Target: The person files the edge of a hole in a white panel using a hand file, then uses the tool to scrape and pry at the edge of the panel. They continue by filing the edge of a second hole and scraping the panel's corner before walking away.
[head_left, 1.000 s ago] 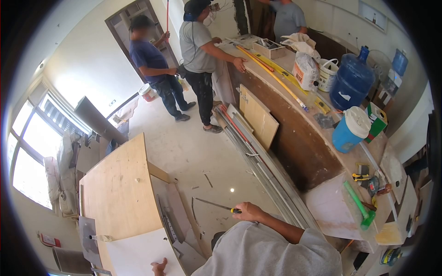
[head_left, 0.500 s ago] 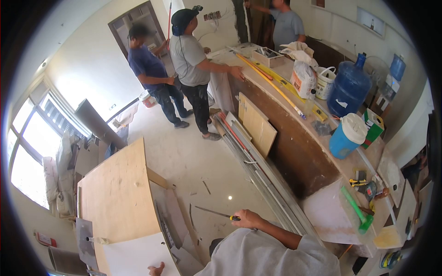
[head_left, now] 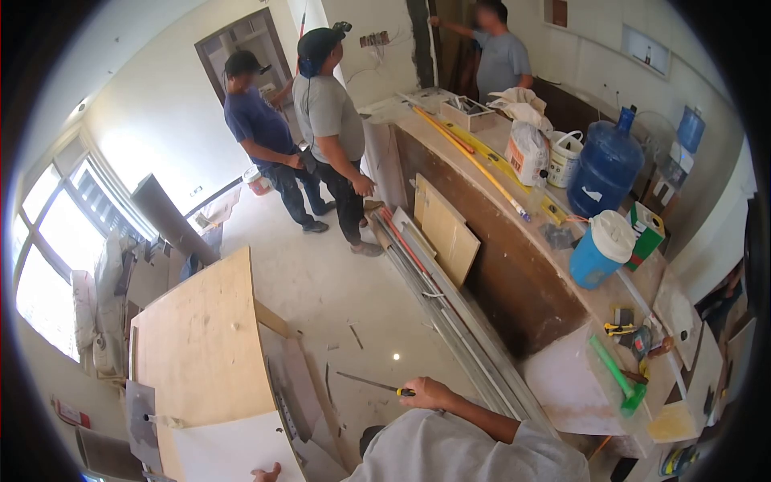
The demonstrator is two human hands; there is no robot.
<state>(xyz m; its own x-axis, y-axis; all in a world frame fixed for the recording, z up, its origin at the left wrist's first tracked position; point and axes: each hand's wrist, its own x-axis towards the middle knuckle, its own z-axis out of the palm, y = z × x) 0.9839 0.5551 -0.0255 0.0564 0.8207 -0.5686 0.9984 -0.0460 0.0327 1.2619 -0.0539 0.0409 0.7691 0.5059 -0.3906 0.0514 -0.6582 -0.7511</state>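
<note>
In my right hand (head_left: 428, 394) is a long, narrow, dark-bladed tool (head_left: 369, 382) with a yellow-and-black handle, shaped like a jab saw. My fingers are wrapped round the handle, and the blade points left above the floor. My left hand (head_left: 267, 474) shows only partly at the bottom edge, fingers apart, on a white sheet (head_left: 229, 450). That sheet lies over the near end of a large plywood panel (head_left: 201, 329). Grey strips and offcuts (head_left: 301, 402) lie beside the panel.
Metal profiles (head_left: 450, 313) lie along a long counter (head_left: 514, 277) at right. On it stand a blue water bottle (head_left: 604, 165), a blue jug (head_left: 601, 251) and a green-handled hammer (head_left: 618, 376). Two people (head_left: 325, 120) stand ahead; another person (head_left: 502, 60) is behind the counter.
The person in grey by the counter has taken a hand off its top and lowered the arm. The view has shifted slightly; my hands keep nearly the same pose.
</note>
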